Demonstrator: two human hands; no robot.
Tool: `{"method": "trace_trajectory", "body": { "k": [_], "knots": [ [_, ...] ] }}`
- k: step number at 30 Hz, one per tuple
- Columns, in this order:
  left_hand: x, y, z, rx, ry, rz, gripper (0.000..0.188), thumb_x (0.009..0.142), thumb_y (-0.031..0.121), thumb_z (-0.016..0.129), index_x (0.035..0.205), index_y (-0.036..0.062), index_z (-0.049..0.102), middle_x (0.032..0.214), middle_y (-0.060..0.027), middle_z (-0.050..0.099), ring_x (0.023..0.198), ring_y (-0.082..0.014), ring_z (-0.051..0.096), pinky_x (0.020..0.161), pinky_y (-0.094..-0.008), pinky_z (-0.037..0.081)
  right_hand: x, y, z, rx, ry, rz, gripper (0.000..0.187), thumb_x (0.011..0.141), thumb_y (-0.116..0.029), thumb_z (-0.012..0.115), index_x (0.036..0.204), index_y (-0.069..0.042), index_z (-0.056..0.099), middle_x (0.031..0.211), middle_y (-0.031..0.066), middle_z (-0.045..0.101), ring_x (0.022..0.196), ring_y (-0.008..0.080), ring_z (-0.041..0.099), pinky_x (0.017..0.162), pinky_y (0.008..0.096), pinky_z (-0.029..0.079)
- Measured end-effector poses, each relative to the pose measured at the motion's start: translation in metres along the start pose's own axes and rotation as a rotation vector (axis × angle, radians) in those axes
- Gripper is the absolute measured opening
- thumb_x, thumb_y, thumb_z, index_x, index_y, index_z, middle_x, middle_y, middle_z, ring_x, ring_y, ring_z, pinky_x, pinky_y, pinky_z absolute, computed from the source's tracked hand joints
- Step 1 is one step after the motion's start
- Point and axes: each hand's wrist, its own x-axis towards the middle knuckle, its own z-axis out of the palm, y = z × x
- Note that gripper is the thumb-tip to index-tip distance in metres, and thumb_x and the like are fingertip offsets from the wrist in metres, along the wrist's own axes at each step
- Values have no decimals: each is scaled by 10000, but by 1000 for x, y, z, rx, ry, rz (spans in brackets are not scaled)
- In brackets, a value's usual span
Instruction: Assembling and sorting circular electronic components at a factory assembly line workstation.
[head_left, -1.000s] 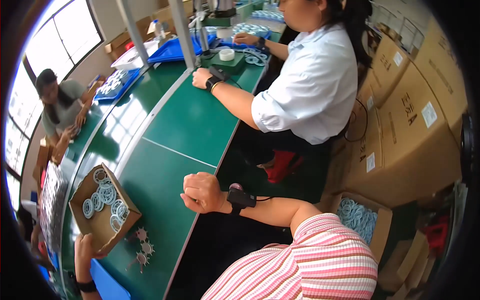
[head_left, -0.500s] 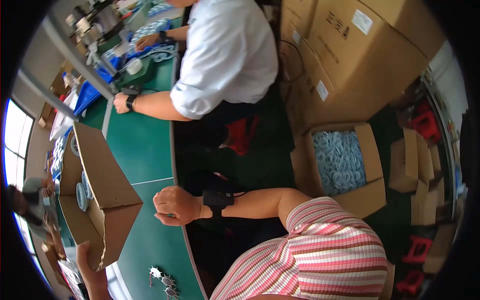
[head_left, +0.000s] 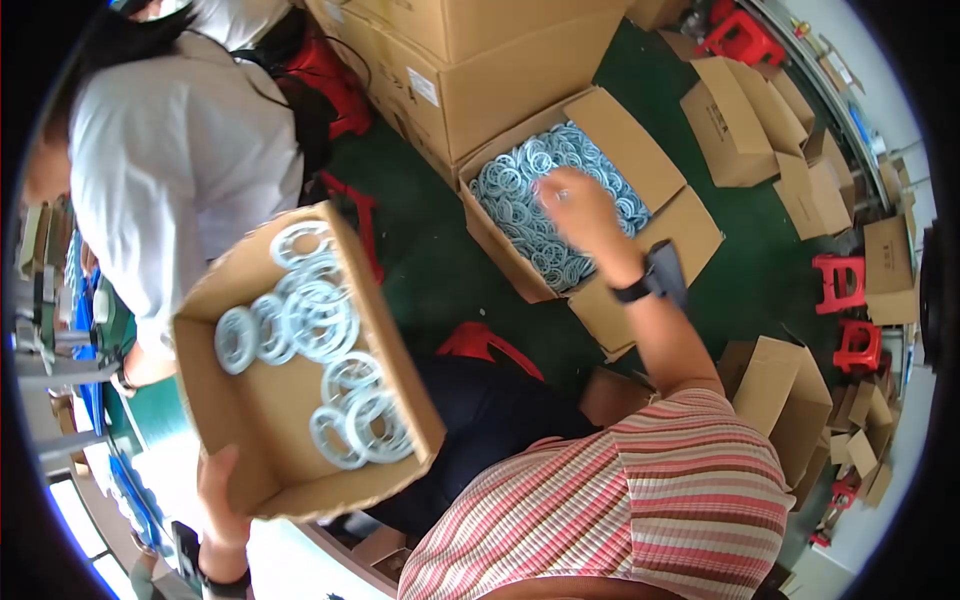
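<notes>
My left hand [head_left: 222, 490] grips the near left corner of a shallow cardboard box [head_left: 275, 405], which is tilted so its inside shows. Several pale blue plastic rings [head_left: 318, 318] lie in it, mostly along its right side. Out to the right, my right hand [head_left: 582, 212] reaches over a larger open carton [head_left: 635, 165] on the floor, filled with many similar pale blue rings [head_left: 515, 205]. Motion smears its fingers, and whether they hold a ring cannot be made out. A dark band with a device [head_left: 655, 280] sits on the right wrist.
Large closed cartons [head_left: 520, 70] are stacked behind the ring carton. A person in a white shirt [head_left: 180, 170] sits at the left by the green table [head_left: 150, 405]. Red stools [head_left: 838, 283] and open empty cartons [head_left: 735, 120] stand on the floor at the right.
My view has turned to the right. My right hand has gone from the table edge to over the ring carton. The box in my left hand has swung right, its inside now facing me.
</notes>
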Motion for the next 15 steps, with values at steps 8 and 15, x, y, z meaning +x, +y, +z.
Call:
{"method": "trace_trajectory", "body": {
  "k": [8, 15],
  "knots": [
    [166, -35, 178, -107, -253, -57, 476, 989, 139, 555, 1446, 20, 485, 1360, -83, 589, 1270, -176, 531, 1094, -329, 392, 49, 290, 46, -31, 46, 690, 402, 906, -394, 673, 1032, -13, 702, 1026, 247, 694, 953, 402, 654, 825, 506, 506],
    [252, -87, 230, -12, -342, -105, 483, 1001, 191, 560, 1436, -10, 503, 1370, -103, 597, 1293, -202, 530, 1100, -335, 389, 130, 276, 147, -408, 224, -133, 473, 802, -436, 766, 1168, -139, 726, 1237, 176, 654, 1222, 387, 542, 1011, 547, 437]
  ]
}}
